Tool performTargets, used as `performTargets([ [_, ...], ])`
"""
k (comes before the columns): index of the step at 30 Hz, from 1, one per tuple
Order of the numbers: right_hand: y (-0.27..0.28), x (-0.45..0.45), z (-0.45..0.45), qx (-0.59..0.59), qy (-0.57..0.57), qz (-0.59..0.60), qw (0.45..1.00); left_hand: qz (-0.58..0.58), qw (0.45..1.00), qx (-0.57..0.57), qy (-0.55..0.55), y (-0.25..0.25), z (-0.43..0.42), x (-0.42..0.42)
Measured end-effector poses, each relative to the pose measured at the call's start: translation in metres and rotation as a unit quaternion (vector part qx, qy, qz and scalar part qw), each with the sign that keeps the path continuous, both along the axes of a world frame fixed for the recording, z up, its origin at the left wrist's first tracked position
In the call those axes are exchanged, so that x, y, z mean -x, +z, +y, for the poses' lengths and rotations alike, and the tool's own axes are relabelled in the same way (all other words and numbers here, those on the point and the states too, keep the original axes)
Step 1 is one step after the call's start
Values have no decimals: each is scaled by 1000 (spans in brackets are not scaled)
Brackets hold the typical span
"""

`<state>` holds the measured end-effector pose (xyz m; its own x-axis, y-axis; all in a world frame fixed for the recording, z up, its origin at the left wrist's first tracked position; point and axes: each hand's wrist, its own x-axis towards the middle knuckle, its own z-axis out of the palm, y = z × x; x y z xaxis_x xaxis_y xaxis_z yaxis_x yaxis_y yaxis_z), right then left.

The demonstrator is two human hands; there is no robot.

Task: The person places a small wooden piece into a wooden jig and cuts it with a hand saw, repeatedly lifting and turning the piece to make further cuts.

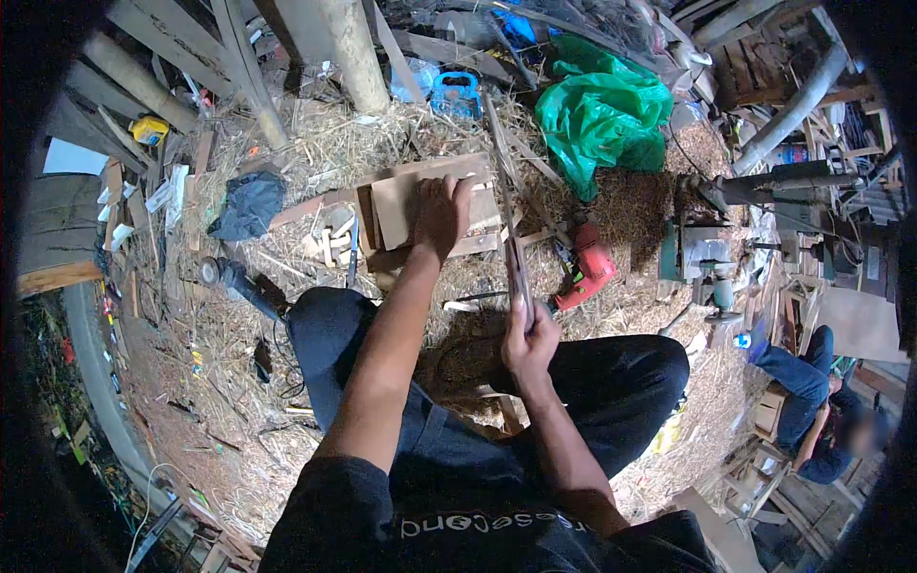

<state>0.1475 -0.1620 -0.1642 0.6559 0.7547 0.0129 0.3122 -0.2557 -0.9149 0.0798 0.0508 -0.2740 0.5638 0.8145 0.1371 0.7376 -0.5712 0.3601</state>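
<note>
My left hand (442, 212) rests on a flat wooden board (394, 210) on top of a low wooden frame (478, 244), its fingers bent over the board near the far edge. My right hand (531, 342) is wrapped round the near end of a long, thin tool (517, 277), whose narrow length points away from me, just right of the board. The tool looks like a saw, but its teeth are too small to make out. A red power drill (590, 265) lies right of my right hand.
An angle grinder (229, 275) and a black plastic bag (250, 204) lie at the left. A green plastic bag (604, 110) is at the back. Right of the drill stands a bench machine (707, 253). Another person (802, 387) sits at the far right.
</note>
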Motion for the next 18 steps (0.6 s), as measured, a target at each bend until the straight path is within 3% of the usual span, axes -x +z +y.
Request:
performTargets([
  [1, -13, -1, 8, 32, -14, 16, 999, 7, 993, -117, -20, 0, -1, 1],
  [2, -22, -3, 13, 44, -14, 5, 999, -16, 991, -130, -9, 0, -4, 4],
  [4, -28, -6, 29, 68, -14, -16, 997, 67, 996, -42, -33, 1, -3, 3],
  [10, -44, -1, 48, 88, -24, -14, 996, -114, 989, -84, -41, -11, -4, 3],
  [18, -40, -8, 75, 76, -24, -20, 997, -128, 991, -11, -23, -28, 2, 2],
])
